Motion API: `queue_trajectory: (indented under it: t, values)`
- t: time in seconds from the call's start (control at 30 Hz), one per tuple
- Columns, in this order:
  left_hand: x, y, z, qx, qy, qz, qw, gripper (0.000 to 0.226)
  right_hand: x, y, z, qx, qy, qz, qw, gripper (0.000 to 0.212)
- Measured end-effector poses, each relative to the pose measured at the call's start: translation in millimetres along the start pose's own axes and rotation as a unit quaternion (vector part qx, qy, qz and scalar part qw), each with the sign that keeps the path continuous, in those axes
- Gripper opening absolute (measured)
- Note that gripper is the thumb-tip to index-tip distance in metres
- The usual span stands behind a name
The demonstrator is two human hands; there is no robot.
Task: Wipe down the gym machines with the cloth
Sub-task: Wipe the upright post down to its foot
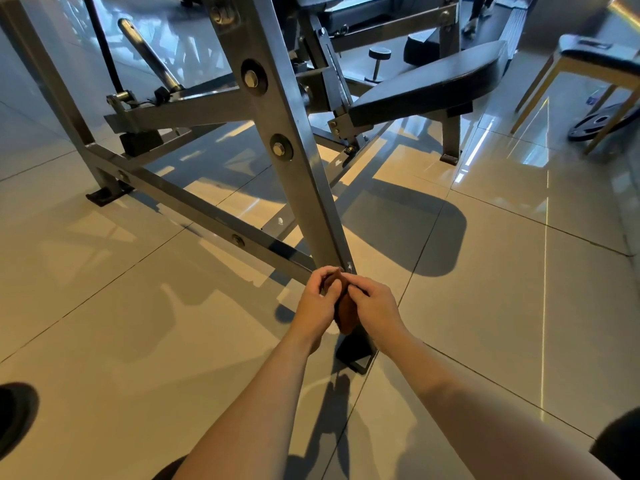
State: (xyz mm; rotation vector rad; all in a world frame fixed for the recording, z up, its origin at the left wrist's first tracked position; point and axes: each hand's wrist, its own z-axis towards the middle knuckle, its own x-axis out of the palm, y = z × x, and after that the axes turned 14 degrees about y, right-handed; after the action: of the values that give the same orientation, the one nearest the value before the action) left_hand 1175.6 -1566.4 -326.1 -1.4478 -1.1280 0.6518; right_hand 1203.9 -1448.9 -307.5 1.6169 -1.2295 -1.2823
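Observation:
A grey steel gym machine stands on the tiled floor, and its slanted front leg (298, 161) runs down toward me. A small brown cloth (346, 308) is bunched at the foot of that leg. My left hand (317, 304) grips the cloth from the left and my right hand (372, 304) pinches it from the right, both held against the lower end of the leg. Most of the cloth is hidden between my hands. The leg's black foot plate (356, 351) shows just below them.
A low crossbar (207, 216) joins the leg from the left. The black padded seat (429, 88) sits behind. A wooden-legged stool (595, 64) and a weight plate (602, 121) are at the far right. Someone's feet (472, 26) show at the top.

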Motion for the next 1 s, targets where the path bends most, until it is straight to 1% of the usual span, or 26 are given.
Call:
queue_trajectory:
  t: [0.07, 0.1, 0.13, 0.2, 0.23, 0.27, 0.33, 0.4, 0.43, 0.53, 0.63, 0.7, 0.8, 0.87, 0.93, 1.0]
  values:
    - [-0.2, 3.4, 4.0, 0.019, -0.036, 0.016, 0.999, 0.02, -8.8, -1.9, -0.2, -0.002, 0.03, -0.022, 0.999, 0.03]
    - [-1.7, 5.2, 6.6, 0.027, -0.074, 0.035, 0.996, 0.019, -13.6, -3.8, 0.9, -0.011, 0.033, -0.041, 0.999, 0.03]
    - [-3.6, 8.2, 8.2, 0.029, -0.128, 0.053, 0.99, 0.018, -18.4, -6.2, 2.1, -0.02, 0.017, -0.056, 0.998, 0.029]
    - [-10.8, 17.8, 9.6, 0.01, -0.25, 0.07, 0.966, 0.018, -26.4, -12.3, 7.1, -0.006, -0.051, -0.058, 0.997, 0.031]
    - [-13.8, 23.5, 8.4, -0.014, -0.294, 0.062, 0.954, 0.019, -28.8, -16.1, 9.2, 0.015, -0.069, -0.056, 0.996, 0.031]
    - [-16.8, 31.0, 8.8, -0.04, -0.316, 0.041, 0.947, 0.02, -29.9, -19.8, 10.8, 0.029, -0.065, -0.061, 0.996, 0.031]
    - [-17.1, 43.0, 10.2, -0.064, -0.311, 0.001, 0.948, 0.022, -28.1, -28.1, 13.4, 0.043, -0.026, -0.07, 0.996, 0.03]
    - [-8.6, 46.7, 13.4, -0.06, -0.28, -0.014, 0.958, 0.026, -25.9, -31.9, 15.1, 0.043, -0.005, -0.059, 0.997, 0.031]
    - [-2.1, 43.8, 14.6, -0.046, -0.265, -0.011, 0.963, 0.029, -25.5, -32.9, 15.9, 0.035, -0.003, -0.055, 0.998, 0.032]
    - [22.6, 21.1, 23.3, 0.037, -0.234, 0.017, 0.971, 0.037, -25.5, -32.5, 20.6, 0.001, -0.005, -0.045, 0.999, 0.033]
    - [39.0, 6.9, 38.8, 0.1, -0.227, 0.116, 0.962, 0.043, -27.5, -28.0, 26.4, -0.017, -0.002, -0.045, 0.999, 0.036]
    - [42.5, 19.8, 48.1, 0.096, -0.224, 0.128, 0.961, 0.044, -28.9, -30.3, 32.3, -0.012, 0.017, -0.027, 0.999, 0.038]
    - [52.9, 58.7, 45.2, 0.035, -0.213, 0.065, 0.974, 0.044, -29.3, -37.9, 36.3, 0.007, 0.051, 0.0, 0.999, 0.037]
    - [58.6, 67.5, 43.7, 0.009, -0.219, 0.027, 0.975, 0.042, -31.2, -42.1, 37.4, 0.016, 0.057, 0.002, 0.998, 0.037]
    - [53.9, 56.7, 48.7, 0.021, -0.242, 0.018, 0.97, 0.04, -34.2, -44.5, 39.4, 0.011, 0.054, -0.009, 0.998, 0.037]
    - [45.9, 38.9, 54.7, 0.046, -0.274, 0.042, 0.96, 0.04, -37.3, -45.8, 41.6, 0.0, 0.051, -0.021, 0.998, 0.038]
